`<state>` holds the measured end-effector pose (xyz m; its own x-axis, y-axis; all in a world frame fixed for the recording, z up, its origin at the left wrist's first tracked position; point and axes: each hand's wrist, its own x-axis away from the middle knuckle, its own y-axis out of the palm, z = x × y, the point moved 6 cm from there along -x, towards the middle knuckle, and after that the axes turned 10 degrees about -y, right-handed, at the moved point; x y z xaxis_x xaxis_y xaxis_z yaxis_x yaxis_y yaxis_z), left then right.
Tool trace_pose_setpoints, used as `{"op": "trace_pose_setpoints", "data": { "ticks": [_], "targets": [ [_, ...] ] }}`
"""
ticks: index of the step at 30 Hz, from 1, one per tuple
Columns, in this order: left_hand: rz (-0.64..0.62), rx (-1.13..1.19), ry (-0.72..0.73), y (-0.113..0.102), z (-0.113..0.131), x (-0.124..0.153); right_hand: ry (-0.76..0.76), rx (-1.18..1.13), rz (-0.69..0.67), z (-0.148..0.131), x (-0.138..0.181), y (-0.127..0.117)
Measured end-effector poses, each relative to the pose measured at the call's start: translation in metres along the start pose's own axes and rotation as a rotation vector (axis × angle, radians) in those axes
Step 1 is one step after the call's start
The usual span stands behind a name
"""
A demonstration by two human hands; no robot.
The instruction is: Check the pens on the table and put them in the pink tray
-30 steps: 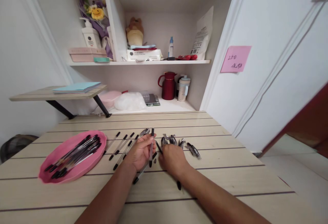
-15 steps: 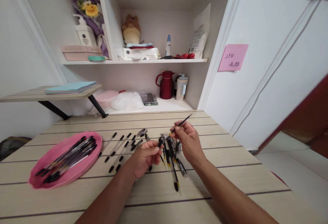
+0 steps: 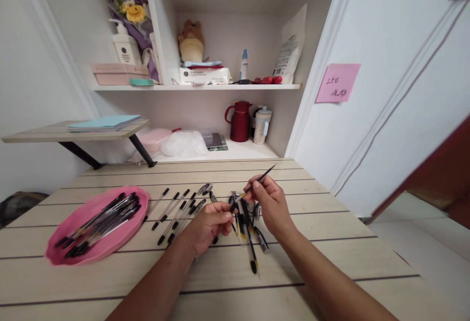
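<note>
My right hand (image 3: 270, 203) pinches a thin pen refill (image 3: 262, 176), dark along its upper length and yellow lower down, pointing up and right. The fingers of my left hand (image 3: 213, 225) are closed on a small black pen part (image 3: 234, 207), mostly hidden by the fingers. The refill's lower end meets or nearly meets this part; whether it is inside, I cannot tell. Beneath and between the hands lie a clear pen barrel with a black end (image 3: 251, 257), several refills and a dark pen cap (image 3: 261, 240). Left of my left hand, several clear pen barrels (image 3: 172, 213) lie in a loose row.
A pink oval tray (image 3: 141, 213) holding several pens stands at the left of the slatted table (image 3: 312, 272). Behind it rises a small raised shelf (image 3: 36, 135) with a blue-covered notebook (image 3: 105, 122). A red jug (image 3: 240, 122) and a cup (image 3: 262, 126) stand in the cabinet.
The refill's lower end and the black part in my left hand have come closer together. My hands have barely moved; the camera view has shifted slightly.
</note>
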<state>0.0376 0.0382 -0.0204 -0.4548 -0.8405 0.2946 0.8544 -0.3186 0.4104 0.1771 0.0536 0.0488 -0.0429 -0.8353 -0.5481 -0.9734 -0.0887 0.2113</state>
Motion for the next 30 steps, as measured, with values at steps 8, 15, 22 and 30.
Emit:
{"op": "trace_pose_setpoints", "data": {
  "ticks": [8,15,22,30],
  "targets": [
    [0.059,-0.003,0.006,-0.002,-0.002,-0.002,-0.053,0.257,-0.121,-0.005,0.003,0.005],
    [-0.003,0.025,0.043,0.004,0.003,0.002,-0.027,0.325,-0.202,0.0,0.006,0.009],
    [-0.041,0.086,0.022,0.002,0.002,0.002,0.005,0.293,-0.098,0.007,0.0,-0.002],
    [-0.063,0.196,0.077,0.003,0.011,0.004,0.062,0.823,-0.237,0.017,-0.012,-0.022]
  ]
}}
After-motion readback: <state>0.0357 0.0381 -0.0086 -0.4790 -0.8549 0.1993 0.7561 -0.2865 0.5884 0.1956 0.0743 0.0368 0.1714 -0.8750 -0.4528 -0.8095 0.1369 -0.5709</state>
